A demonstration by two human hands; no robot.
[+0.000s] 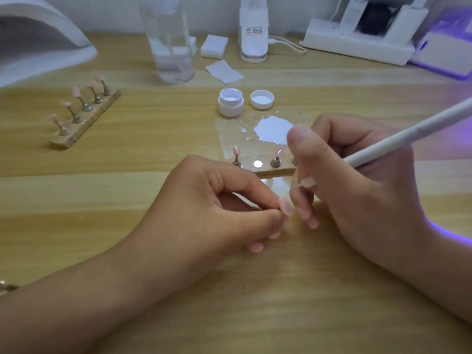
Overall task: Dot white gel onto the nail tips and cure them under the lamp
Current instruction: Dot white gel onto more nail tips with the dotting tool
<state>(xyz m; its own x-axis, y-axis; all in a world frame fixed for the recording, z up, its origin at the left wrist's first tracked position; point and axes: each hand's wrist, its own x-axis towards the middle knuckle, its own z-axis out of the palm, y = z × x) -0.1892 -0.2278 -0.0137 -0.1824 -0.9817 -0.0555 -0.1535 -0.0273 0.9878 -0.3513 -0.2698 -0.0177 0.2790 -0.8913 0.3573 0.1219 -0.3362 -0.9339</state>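
Observation:
My left hand (224,203) pinches a pale pink nail tip (285,206) between thumb and forefinger, low over the wooden table. My right hand (357,185) grips a white dotting pen (408,134), its tip hidden behind my fingers, close to the nail tip. Behind my hands lies a clear palette (229,139) with a puddle of white gel (274,129). A wooden stand (275,171) in front of it carries pegs with pink tips; one magnet spot is bare. An open white gel jar (230,102) and its lid (261,99) sit beyond. The white curing lamp (38,42) stands at the far left.
A second wooden stand (84,116) with several pink tips sits at the left. At the back are a clear glass bottle (169,39), a white pump bottle (253,29), wipe pads (214,46), a white power strip (357,39) and a violet-glowing device (444,52).

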